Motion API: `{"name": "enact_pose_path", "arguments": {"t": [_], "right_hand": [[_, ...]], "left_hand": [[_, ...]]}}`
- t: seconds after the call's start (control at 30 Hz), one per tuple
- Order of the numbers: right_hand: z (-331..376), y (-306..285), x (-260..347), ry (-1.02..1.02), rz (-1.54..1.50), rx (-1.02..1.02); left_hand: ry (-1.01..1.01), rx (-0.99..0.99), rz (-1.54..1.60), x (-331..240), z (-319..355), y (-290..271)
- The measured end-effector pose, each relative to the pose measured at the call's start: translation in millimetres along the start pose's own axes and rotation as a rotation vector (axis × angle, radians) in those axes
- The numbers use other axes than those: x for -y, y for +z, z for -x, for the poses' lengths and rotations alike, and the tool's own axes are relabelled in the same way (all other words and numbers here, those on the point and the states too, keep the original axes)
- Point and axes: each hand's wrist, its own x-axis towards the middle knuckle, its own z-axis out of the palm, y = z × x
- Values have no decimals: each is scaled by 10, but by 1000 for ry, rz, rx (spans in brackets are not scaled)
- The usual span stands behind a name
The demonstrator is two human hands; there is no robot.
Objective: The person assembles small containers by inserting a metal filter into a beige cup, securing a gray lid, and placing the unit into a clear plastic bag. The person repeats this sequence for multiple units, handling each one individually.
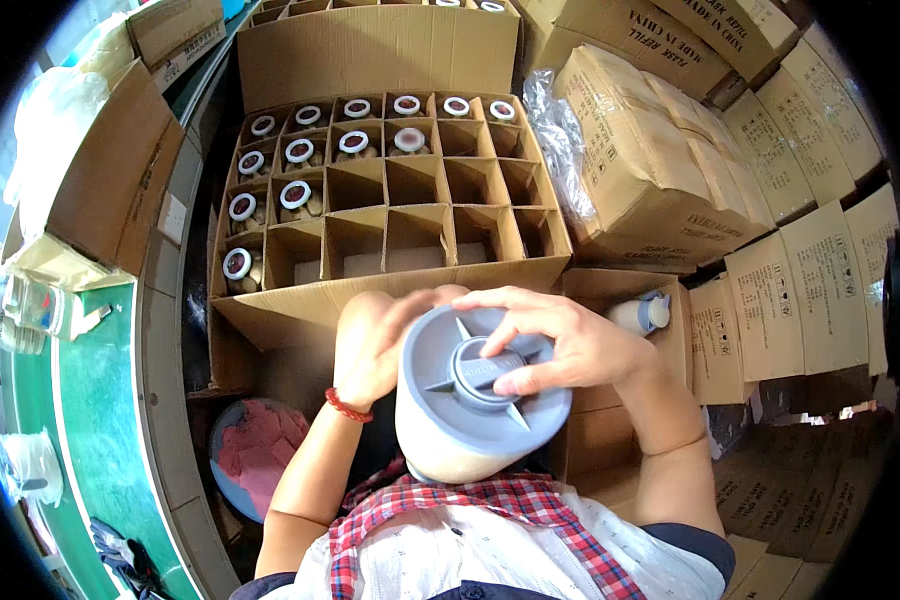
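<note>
A cream vacuum flask (460, 455) is tilted in front of my chest, with its round blue-grey base turned up at me. In the middle of that base sits a round screw plug (485, 372) with a raised grip bar, and ribs run out from it. My right hand (570, 345) has its thumb and a finger closed on the plug, while other fingers reach over the far rim. On the flask's far left side lies my left hand (375, 340), curled against it; its fingertips are partly hidden. A red bracelet (348, 405) circles the left wrist.
Ahead stands a divided carton (390, 285) with several white-ringed glass refills (297, 194). Another flask (640, 315) lies in a box at right. Wrapped cartons (660, 170) are stacked beyond. A tub with pink cloth (260, 450) and a green table (115, 400) are at left.
</note>
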Motion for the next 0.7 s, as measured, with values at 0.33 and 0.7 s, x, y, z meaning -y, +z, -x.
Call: {"name": "enact_pose_path", "arguments": {"t": [0.33,0.7], "right_hand": [[439,164,-19,254,586,-112],[979,352,-813,373,324,78]], "left_hand": [[91,-449,-454,-265,571,510],[207,219,-731,-695,1218,1027]]}}
